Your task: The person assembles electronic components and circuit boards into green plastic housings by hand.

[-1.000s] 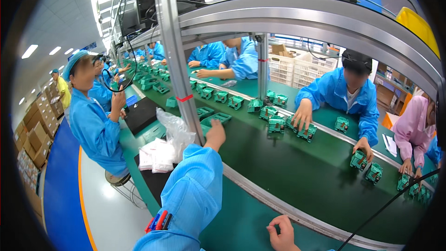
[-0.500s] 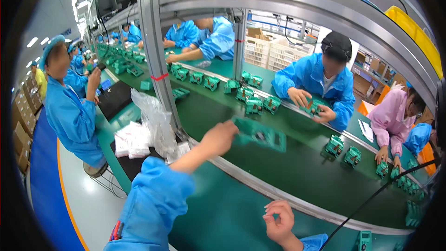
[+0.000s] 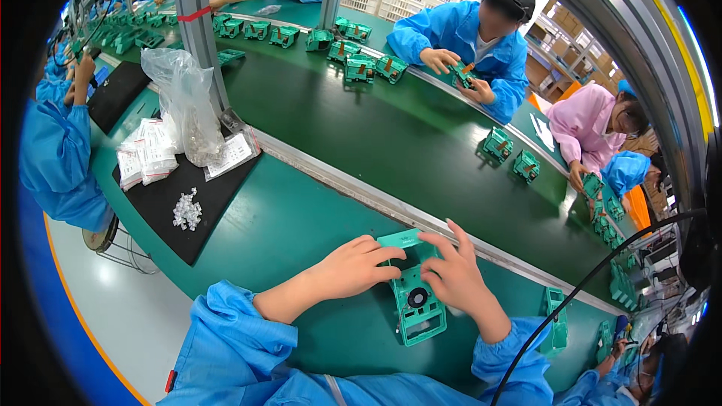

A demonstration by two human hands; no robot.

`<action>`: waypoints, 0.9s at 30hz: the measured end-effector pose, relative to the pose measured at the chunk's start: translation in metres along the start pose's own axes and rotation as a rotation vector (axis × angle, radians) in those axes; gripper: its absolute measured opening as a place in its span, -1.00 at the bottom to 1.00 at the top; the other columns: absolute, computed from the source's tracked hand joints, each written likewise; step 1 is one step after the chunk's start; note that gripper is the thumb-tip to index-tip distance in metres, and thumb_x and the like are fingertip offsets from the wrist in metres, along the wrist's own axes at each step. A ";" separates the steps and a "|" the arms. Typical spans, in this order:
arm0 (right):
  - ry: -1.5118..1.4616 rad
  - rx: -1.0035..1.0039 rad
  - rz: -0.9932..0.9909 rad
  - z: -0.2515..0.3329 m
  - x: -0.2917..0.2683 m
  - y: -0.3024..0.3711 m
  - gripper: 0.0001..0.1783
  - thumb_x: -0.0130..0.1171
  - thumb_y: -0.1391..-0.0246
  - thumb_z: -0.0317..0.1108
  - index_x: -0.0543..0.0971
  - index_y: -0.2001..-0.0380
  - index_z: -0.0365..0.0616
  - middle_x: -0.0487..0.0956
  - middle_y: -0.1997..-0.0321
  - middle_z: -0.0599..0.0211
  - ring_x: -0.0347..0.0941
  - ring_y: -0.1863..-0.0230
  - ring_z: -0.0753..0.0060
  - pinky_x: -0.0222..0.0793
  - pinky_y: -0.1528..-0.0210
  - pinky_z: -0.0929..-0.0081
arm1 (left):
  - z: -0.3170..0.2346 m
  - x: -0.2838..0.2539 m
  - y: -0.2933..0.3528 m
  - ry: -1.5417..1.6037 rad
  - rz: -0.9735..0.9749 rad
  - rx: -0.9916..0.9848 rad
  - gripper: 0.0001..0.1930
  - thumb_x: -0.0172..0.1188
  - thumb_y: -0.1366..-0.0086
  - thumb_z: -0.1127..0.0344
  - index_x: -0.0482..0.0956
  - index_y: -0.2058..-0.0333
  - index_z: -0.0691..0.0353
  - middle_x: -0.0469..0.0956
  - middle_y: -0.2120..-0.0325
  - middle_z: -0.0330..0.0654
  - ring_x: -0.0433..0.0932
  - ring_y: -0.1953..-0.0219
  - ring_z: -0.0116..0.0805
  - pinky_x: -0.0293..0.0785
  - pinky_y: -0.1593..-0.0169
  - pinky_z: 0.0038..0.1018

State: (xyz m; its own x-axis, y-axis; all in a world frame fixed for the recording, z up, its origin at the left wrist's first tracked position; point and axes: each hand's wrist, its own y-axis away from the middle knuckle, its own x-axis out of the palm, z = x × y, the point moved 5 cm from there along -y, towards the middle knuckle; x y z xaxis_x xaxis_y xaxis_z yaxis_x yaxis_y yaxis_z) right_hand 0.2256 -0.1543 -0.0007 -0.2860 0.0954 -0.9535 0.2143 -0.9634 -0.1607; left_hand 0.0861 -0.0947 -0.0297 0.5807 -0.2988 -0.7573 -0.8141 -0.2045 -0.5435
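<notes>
A green plastic housing (image 3: 421,322) with an upper cutout and a dark round part (image 3: 418,298) sits over the near green bench, in front of my body. My left hand (image 3: 350,267) grips its upper left side, fingertips bent in over the cutout. On the opposite side, my right hand (image 3: 457,277) pinches the housing near the upper right, with one finger raised away from it. Both palms face down, and the fingers partly hide the upper frame. I cannot tell whether the housing's underside touches the bench.
Beyond the metal rail runs a dark green conveyor (image 3: 323,128) carrying several green assemblies (image 3: 359,69). To the left, a black mat (image 3: 162,203) bears small white pieces (image 3: 187,210) and plastic bags (image 3: 192,109). Another green housing (image 3: 555,322) lies right. A black cable (image 3: 594,286) crosses. Co-workers sit opposite.
My left hand has brought the housing from over the conveyor back to the near bench. My right hand, curled and apart before, now holds it too. The view has tilted down.
</notes>
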 end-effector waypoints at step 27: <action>-0.079 0.030 0.365 -0.004 0.014 -0.023 -0.90 0.14 0.41 -0.46 0.44 0.82 -0.11 0.25 -0.04 0.39 0.33 0.24 0.28 0.28 0.26 0.41 | -0.001 0.018 0.008 0.067 0.023 0.050 -0.78 0.06 0.09 0.44 0.42 0.38 0.06 0.27 0.37 -0.21 0.33 0.25 -0.21 0.28 0.01 -0.38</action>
State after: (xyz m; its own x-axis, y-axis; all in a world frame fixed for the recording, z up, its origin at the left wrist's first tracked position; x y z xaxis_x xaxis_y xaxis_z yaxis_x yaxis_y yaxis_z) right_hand 0.2202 -0.1302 -0.0114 -0.2669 -0.2740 -0.9240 0.2883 -0.9375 0.1947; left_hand 0.0897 -0.1028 -0.0477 0.5587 -0.3652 -0.7446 -0.8248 -0.1504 -0.5451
